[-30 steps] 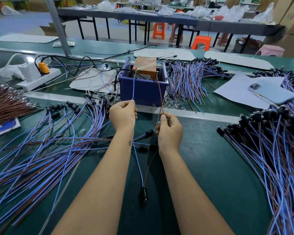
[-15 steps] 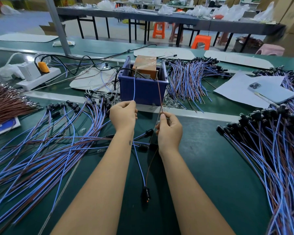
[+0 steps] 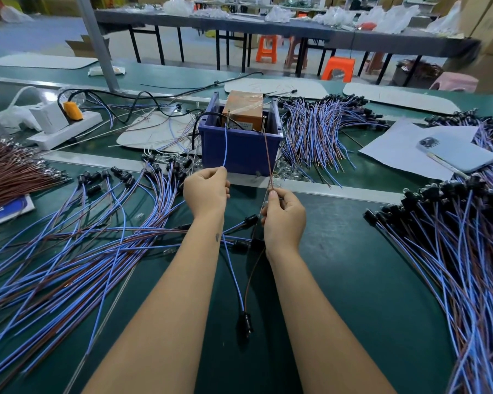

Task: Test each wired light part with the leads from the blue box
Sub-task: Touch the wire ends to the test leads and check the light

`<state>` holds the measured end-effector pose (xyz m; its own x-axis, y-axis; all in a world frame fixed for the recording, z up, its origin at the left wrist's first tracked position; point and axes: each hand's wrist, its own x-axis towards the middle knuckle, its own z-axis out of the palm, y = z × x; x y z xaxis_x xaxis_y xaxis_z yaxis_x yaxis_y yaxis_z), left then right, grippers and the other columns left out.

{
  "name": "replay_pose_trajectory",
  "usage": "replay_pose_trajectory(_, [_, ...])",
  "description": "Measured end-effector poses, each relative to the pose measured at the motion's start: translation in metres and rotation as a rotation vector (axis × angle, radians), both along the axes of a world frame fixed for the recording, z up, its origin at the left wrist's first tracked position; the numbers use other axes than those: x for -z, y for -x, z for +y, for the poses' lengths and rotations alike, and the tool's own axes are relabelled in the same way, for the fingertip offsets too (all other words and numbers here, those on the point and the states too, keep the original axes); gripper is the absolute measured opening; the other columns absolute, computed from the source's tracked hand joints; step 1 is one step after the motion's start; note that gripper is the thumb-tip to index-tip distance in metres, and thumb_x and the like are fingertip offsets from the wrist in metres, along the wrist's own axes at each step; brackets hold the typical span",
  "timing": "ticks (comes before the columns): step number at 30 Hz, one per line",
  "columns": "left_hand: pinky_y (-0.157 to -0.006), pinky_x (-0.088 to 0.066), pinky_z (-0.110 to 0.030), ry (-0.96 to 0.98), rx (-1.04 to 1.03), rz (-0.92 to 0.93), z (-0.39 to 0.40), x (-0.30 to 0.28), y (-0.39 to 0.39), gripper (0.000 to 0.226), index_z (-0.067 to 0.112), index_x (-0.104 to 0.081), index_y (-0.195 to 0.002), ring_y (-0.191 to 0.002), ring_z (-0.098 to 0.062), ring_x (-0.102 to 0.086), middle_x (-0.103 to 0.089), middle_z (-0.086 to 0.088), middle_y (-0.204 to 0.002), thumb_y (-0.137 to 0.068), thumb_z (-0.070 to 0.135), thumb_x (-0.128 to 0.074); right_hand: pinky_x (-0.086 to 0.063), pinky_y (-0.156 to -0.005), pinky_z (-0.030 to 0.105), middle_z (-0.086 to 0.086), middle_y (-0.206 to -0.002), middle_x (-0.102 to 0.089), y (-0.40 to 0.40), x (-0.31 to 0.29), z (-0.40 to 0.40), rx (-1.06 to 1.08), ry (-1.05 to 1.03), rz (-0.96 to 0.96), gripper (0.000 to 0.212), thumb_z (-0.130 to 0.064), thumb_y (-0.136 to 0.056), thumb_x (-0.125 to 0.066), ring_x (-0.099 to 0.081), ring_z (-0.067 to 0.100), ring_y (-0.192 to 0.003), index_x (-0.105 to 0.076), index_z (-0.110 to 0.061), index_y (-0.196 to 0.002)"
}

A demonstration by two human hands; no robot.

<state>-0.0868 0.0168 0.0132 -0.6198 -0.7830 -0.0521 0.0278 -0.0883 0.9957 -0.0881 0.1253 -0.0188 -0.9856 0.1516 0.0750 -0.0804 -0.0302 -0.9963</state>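
A blue box (image 3: pixel 239 150) with a brown taped block (image 3: pixel 243 110) inside stands at the middle of the green table. My left hand (image 3: pixel 207 191) pinches a blue wire (image 3: pixel 225 143) that reaches up to a metal pin at the box rim. My right hand (image 3: pixel 283 216) pinches a brown wire (image 3: pixel 268 155) running up to a second pin. Both wires pass under my hands and join at one black light part (image 3: pixel 245 324) lying between my forearms.
Piles of wired light parts lie to the left (image 3: pixel 69 251), to the right (image 3: pixel 453 245) and behind the box (image 3: pixel 319 132). A brown wire bundle (image 3: pixel 9 169) and a power strip (image 3: pixel 66 126) sit far left. A phone (image 3: pixel 457 155) rests on paper at right.
My hands hold the same two wires and have barely moved. The black light part between my forearms has shifted slightly.
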Motion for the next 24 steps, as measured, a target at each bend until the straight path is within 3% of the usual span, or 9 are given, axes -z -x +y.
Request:
replay_pose_trajectory(7, [-0.048,-0.045,-0.024,-0.034,-0.004,-0.009,-0.0011,-0.0018,0.0005,0.023,0.016,-0.066,-0.065,-0.038,-0.006,-0.046,-0.058,0.001,-0.051,-0.087,0.011,-0.064,-0.054,-0.068,0.044,-0.001,-0.062,-0.060,0.0009,-0.0011,-0.0015,0.015,-0.088,-0.020,0.018,-0.015,-0.094,-0.052,-0.054,0.014,-0.057,-0.066,-0.022,-0.084])
replay_pose_trajectory(15, [-0.048,-0.047,-0.024,-0.027,-0.004,-0.018,-0.0011,-0.0026,-0.0018,0.022,0.016,-0.068,-0.067,-0.039,-0.006,-0.048,-0.058,0.003,-0.050,-0.087,0.010,-0.064,-0.047,-0.052,0.030,-0.002,-0.058,-0.056,-0.0047,-0.0039,0.0019,0.055,0.025,-0.012,0.022,-0.014,-0.096,-0.049,-0.050,0.008,-0.049,-0.062,-0.022,-0.080])
replay_pose_trajectory(24, [-0.046,-0.046,-0.021,-0.041,-0.009,-0.011,-0.0014,-0.0038,-0.0025,0.023,0.016,-0.067,-0.066,-0.039,-0.005,-0.047,-0.058,0.003,-0.050,-0.088,0.010,-0.063,-0.052,-0.061,0.039,-0.002,-0.060,-0.058,-0.0044,-0.0055,0.0008,0.051,-0.023,-0.019,0.024,-0.016,-0.097,-0.049,-0.053,0.009,-0.053,-0.060,-0.027,-0.079])
